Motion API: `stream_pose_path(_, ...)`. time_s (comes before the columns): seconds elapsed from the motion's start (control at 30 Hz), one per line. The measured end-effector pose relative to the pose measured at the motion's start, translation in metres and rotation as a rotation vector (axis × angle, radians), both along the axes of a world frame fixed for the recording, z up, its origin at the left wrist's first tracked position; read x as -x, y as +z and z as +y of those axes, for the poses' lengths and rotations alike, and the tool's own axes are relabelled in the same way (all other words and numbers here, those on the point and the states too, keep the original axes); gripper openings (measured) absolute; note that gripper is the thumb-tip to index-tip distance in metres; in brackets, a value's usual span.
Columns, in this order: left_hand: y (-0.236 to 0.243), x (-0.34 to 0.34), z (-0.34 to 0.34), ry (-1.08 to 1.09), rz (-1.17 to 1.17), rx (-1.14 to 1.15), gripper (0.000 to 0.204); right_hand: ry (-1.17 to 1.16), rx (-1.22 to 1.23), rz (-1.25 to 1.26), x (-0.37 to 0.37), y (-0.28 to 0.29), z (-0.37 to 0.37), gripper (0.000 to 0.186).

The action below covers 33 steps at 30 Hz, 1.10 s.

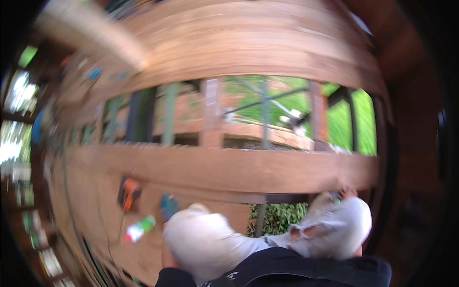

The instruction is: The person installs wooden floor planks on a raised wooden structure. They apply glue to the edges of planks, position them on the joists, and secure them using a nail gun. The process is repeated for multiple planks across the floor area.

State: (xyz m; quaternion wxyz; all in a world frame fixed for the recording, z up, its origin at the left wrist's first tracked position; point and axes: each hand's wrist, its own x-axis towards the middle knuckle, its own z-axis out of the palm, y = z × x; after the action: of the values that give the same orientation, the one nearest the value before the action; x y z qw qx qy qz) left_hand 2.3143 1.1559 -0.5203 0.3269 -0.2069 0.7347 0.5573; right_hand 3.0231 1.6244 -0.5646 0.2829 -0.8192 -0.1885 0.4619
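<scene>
The picture is smeared by motion. My left forearm runs up beside my left knee, which hides most of what lies beyond it. In line with that arm, past the knee, is a blurred teal thing; whether it is a glove on my left hand or a separate object, I cannot tell. My right hand shows just beyond my right knee, near the edge of a long wooden plank. A small greyish thing is beside its fingers. Blur hides whether those fingers grip it.
An orange and black power tool and a bottle with green and red ends lie on boards to my left. Gaps before and beneath me show grass, posts and leaves. Wide planks span the far side; a thick beam stands upper left.
</scene>
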Motion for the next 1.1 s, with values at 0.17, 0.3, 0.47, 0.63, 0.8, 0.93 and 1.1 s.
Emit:
stream_pose_path(0.17, -0.011, 0.034, 0.094, 0.015, -0.057, 0.150, 0.067, -0.106, -0.110, 0.454, 0.032, 0.005, -0.012, 0.059)
stream_pose_path(0.3, -0.011, 0.042, 0.100, 0.235, -0.026, 0.007, 0.070, -0.287, -0.327, 0.715, 0.069, 0.011, -0.008, 0.050)
stream_pose_path(0.47, -0.015, 0.033, 0.083, 0.171, -0.004, -0.036, 0.064, -0.321, -0.311, 0.605, 0.066, 0.001, 0.001, 0.050)
stream_pose_path(0.63, -0.036, 0.053, 0.097, 0.500, 0.031, -0.323, 0.064, -0.312, -0.334, 0.441, 0.060, -0.002, 0.025, 0.053)
stream_pose_path(0.8, -0.048, 0.073, 0.104, 0.670, 0.041, -0.335, 0.074, -0.266, -0.361, 0.349, 0.080, 0.010, 0.041, 0.056)
stream_pose_path(0.93, -0.030, 0.059, 0.121, 0.521, 0.073, -0.553, 0.077, -0.268, -0.396, 0.287, 0.073, 0.029, 0.047, 0.059)
stream_pose_path(1.1, 0.038, 0.069, 0.146, 0.220, 0.086, -0.556, 0.070, -0.437, -0.496, 0.021, 0.078, 0.070, 0.078, 0.063)
